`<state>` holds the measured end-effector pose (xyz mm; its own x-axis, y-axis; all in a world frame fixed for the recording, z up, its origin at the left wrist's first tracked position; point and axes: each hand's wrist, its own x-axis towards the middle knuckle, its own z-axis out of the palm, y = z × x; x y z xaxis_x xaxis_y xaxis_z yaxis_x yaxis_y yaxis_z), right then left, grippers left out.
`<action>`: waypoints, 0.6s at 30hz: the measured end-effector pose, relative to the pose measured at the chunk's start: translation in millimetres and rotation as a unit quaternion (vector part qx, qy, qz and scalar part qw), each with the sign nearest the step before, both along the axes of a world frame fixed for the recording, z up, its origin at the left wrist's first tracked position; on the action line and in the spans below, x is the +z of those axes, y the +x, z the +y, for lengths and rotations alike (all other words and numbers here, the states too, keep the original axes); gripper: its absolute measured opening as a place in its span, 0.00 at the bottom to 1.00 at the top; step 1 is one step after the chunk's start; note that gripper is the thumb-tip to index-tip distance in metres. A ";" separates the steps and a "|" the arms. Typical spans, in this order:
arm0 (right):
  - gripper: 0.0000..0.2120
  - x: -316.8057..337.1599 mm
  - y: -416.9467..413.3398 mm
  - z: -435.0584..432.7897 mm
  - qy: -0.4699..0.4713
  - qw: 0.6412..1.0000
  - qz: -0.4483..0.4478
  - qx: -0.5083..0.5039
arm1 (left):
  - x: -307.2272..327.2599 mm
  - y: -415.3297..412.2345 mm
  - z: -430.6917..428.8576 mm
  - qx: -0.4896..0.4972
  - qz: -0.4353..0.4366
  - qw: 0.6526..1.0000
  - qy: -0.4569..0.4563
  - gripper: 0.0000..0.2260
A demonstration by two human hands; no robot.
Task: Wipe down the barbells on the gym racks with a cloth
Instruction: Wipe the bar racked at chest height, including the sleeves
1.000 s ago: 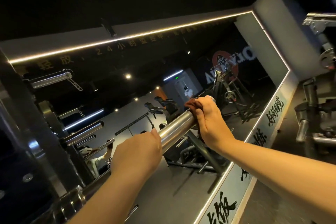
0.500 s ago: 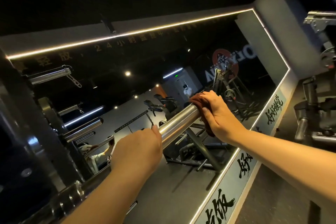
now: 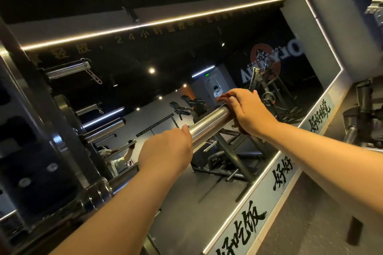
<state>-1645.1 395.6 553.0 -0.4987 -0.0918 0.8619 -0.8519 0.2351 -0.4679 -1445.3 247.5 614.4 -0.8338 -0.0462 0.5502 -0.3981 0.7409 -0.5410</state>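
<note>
you're wiping the far tip of the racked barbell point(image 3: 209, 124). your left hand point(image 3: 165, 151) wraps the bar, steadying it; your right hand point(image 3: 250, 112) cups the cloth point(image 3: 223, 97) over the end. next, drag it back along the steel, pressing firmly.

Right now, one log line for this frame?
phase: wipe | left hand: grips barbell sleeve | right hand: holds cloth over sleeve end
</note>
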 end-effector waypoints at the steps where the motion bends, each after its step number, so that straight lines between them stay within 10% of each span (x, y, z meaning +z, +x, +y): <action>1: 0.12 1.9 0.9 -2.9 -0.024 0.999 -0.030 -0.015 | 0.0 0.8 0.4 -0.003 0.002 1.000 -0.003 0.15; 11: 0.20 -26.1 54.4 -19.8 0.081 0.986 0.104 0.106 | 1.1 1.3 1.5 -0.007 0.021 0.999 0.047 0.12; 18: 0.11 1.8 -4.5 9.7 -0.031 0.998 -0.061 0.000 | 1.5 2.0 4.3 0.007 -0.007 1.000 0.006 0.11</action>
